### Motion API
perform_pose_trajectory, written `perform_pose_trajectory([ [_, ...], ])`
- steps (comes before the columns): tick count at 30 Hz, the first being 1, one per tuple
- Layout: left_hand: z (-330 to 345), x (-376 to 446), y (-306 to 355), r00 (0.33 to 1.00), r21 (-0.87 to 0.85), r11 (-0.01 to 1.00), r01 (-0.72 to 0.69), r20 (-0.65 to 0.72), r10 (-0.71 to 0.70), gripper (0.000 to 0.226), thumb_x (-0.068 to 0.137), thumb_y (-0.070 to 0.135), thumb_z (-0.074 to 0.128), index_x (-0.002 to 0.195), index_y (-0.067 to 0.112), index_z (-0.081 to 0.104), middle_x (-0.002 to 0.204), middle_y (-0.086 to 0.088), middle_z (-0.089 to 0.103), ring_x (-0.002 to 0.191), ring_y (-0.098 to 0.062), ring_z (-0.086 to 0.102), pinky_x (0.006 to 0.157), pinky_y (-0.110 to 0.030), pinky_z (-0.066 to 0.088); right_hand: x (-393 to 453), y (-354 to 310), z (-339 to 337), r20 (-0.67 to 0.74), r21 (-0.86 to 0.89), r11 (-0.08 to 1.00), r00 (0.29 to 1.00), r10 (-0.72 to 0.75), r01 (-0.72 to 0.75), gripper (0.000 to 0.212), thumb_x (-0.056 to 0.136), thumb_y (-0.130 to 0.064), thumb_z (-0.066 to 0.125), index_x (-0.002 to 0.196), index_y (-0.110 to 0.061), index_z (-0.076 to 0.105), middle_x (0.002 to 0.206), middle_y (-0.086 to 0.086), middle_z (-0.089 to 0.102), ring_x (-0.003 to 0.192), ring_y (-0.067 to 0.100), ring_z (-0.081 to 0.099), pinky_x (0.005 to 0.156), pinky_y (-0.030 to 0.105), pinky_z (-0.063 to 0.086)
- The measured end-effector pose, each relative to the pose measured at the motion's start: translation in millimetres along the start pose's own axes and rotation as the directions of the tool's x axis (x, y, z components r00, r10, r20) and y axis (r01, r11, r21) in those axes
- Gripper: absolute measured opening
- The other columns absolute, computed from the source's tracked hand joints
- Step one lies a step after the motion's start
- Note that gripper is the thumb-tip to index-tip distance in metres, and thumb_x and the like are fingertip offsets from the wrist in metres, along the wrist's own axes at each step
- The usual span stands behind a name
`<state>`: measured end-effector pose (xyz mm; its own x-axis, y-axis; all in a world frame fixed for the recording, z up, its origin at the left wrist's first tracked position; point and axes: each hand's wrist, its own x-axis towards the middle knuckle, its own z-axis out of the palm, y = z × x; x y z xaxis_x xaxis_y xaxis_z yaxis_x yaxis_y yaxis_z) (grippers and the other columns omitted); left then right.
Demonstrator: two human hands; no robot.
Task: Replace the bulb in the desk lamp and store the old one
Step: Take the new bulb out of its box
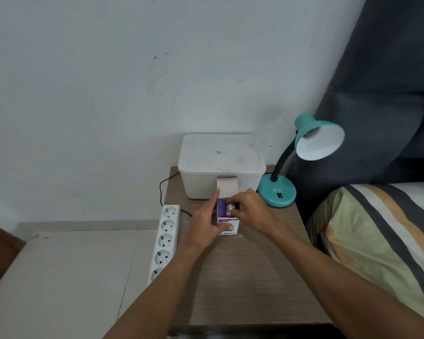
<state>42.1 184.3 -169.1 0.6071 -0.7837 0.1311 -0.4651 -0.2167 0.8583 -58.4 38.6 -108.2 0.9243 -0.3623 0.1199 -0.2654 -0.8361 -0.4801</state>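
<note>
Where two hands (206,221) (249,207) meet: one carton (228,225), apparently one bulb (230,207).

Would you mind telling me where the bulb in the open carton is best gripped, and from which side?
Probably by its metal screw base, from above: only that end pokes out of the bulb box, whose flap stands open. The right hand already pinches there while the left hand steadies the box.

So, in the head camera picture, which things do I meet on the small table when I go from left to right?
Power strip → left hand → bulb box → right hand → teal desk lamp. The white plastic container behind spans the middle, so I leave it out.
</note>
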Motion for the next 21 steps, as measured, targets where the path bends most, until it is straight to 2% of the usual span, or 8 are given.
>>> perform_pose_trajectory([
  [4, -0.1, 1.3, 1.3, 1.0, 0.019, 1.0, 0.001, 0.005, -0.001, 0.114, 0.07, 0.023, 0.094, 0.161, 0.027, 0.025, 0.132, 0.001, 0.062, 0.111, -0.009, 0.064, 0.096, -0.016, 0.051, -7.1, -2.5, -7.7, -0.12, 0.091, 0.996, 0.993, 0.024, -0.013, 0.031, 0.086, -0.035, 0.074, 0.113, -0.02, 0.071, 0.101, -0.005, 0.068, 0.094, 0.011, 0.048, 0.075, 0.02, 0.037],
  [5, 0.2, 1.7, 1.3, 1.0, 0.022, 1.0, -0.002, 0.007, 0.002, 0.114, 0.07, 0.023, 0.094, 0.161, 0.027, 0.025, 0.134, 0.0, 0.062, 0.113, -0.01, 0.064, 0.098, -0.02, 0.052, -6.9, -4.4, -10.4, -0.148, 0.098, 0.995, 0.989, 0.016, -0.002, 0.032, 0.087, -0.037, 0.072, 0.114, -0.02, 0.07, 0.104, -0.007, 0.067, 0.096, 0.009, 0.047, 0.075, 0.014, 0.034],
  [7, 0.6, 2.1, 1.3, 1.0, 0.025, 1.0, -0.007, 0.007, 0.006, 0.114, 0.07, 0.025, 0.094, 0.16, 0.028, 0.025, 0.137, -0.001, 0.061, 0.118, -0.01, 0.063, 0.102, -0.028, 0.053, -5.3, -8.4, -15.1, -0.176, 0.084, 0.996, 0.984, -0.018, 0.033, 0.034, 0.088, -0.038, 0.071, 0.115, -0.019, 0.068, 0.106, -0.007, 0.066, 0.098, 0.008, 0.046, 0.075, 0.011, 0.034],
  [11, -0.1, 2.7, 0.2, 1.0, 0.019, 1.0, 0.0, 0.006, 0.0, 0.111, 0.069, 0.027, 0.094, 0.16, 0.028, 0.029, 0.142, 0.001, 0.061, 0.125, -0.008, 0.061, 0.104, -0.032, 0.053, -4.3, -19.2, -25.1, -0.293, 0.13, 0.988, 0.955, -0.044, 0.086, 0.033, 0.09, -0.043, 0.066, 0.112, -0.019, 0.067, 0.104, -0.006, 0.064, 0.101, 0.008, 0.049, 0.082, 0.022, 0.043],
  [16, -0.2, 1.8, 0.9, 1.0, 0.02, 1.0, -0.01, 0.016, 0.01, 0.109, 0.069, 0.029, 0.094, 0.158, 0.033, 0.031, 0.133, 0.006, 0.064, 0.118, -0.006, 0.063, 0.101, -0.032, 0.054, 1.9, -27.7, -42.5, -0.366, 0.324, 0.943, 0.929, 0.046, 0.081, 0.03, 0.095, -0.042, 0.06, 0.114, -0.019, 0.06, 0.105, -0.007, 0.067, 0.1, 0.005, 0.063, 0.085, 0.023, 0.052],
  [21, 0.4, -0.4, 0.0, 1.0, 0.037, 0.999, 0.008, 0.007, -0.009, 0.114, 0.069, 0.026, 0.094, 0.161, 0.028, 0.026, 0.138, -0.002, 0.062, 0.122, -0.012, 0.061, 0.105, -0.033, 0.051, 3.6, -24.6, -47.6, -0.416, 0.27, 0.963, 0.904, 0.101, 0.016, 0.023, 0.101, -0.03, 0.051, 0.114, -0.014, 0.061, 0.097, -0.006, 0.065, 0.087, 0.007, 0.06, 0.075, 0.023, 0.049],
])
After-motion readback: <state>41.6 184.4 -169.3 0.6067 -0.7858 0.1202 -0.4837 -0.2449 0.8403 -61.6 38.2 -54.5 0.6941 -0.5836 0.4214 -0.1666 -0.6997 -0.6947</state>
